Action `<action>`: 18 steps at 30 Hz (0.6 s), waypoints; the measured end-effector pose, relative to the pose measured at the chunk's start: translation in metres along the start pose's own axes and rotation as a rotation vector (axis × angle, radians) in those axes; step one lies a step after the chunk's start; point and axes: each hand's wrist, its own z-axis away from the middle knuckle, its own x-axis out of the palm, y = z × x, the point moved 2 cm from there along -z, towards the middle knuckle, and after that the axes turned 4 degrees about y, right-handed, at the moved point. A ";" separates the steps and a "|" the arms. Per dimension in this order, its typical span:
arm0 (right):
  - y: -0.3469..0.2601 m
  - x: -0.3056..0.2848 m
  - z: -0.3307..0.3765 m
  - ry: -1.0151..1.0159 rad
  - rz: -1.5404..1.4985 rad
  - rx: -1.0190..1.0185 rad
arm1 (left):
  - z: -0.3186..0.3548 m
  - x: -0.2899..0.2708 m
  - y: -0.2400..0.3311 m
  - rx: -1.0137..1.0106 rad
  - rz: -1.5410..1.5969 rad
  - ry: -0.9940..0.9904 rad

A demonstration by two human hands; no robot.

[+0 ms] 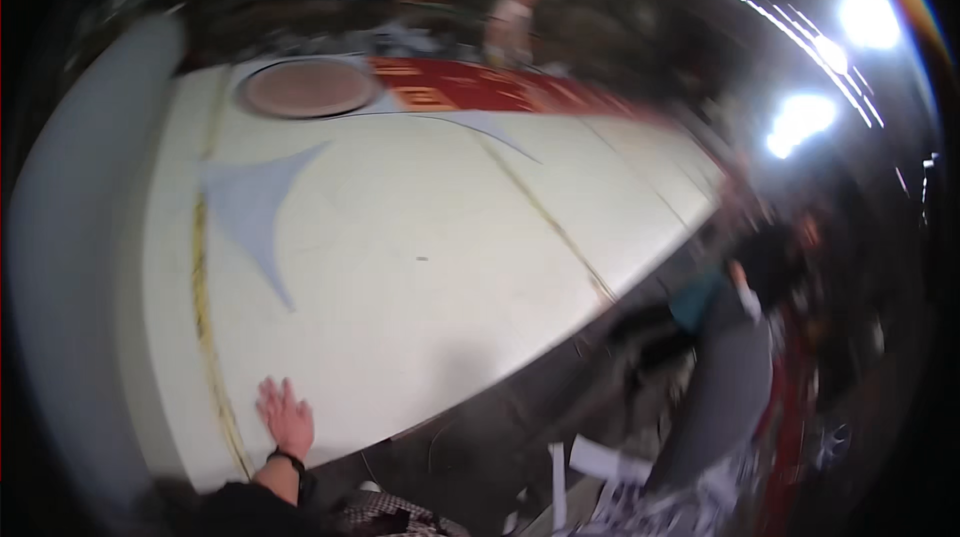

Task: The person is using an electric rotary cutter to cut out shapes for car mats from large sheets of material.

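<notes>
My left hand (285, 417) lies with its fingers spread on the near left part of a large white tabletop (400, 337). A dark band circles the wrist, and a black sleeve covers the forearm. Just left of the hand, a yellow strip like a measuring tape (202, 287) runs along the table. Farther off lies a pale grey-blue scrap (258, 202) with curved sides and pointed ends. A thin pale scrap (495, 134) rests near the far side. One small dark bit (422, 259) sits mid-table. My right hand is out of view.
A long pale grey form (80, 267) borders the table's left side. At the far end are a round pinkish disc (310, 89) and a red patterned covering (470, 87). One person (512, 27) is beyond it; another (745, 277) is blurred at right. White scraps (640, 497) lie lower right.
</notes>
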 end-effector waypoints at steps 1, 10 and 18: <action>0.017 0.002 -0.019 -0.020 0.035 -0.032 | -0.001 0.001 0.000 0.014 0.002 0.054; 0.147 0.023 -0.074 -0.315 0.581 -0.718 | 0.001 0.014 -0.005 -0.063 -0.091 0.046; 0.070 -0.072 -0.171 -0.587 0.388 -0.573 | 0.058 0.042 0.050 -0.291 -0.103 0.076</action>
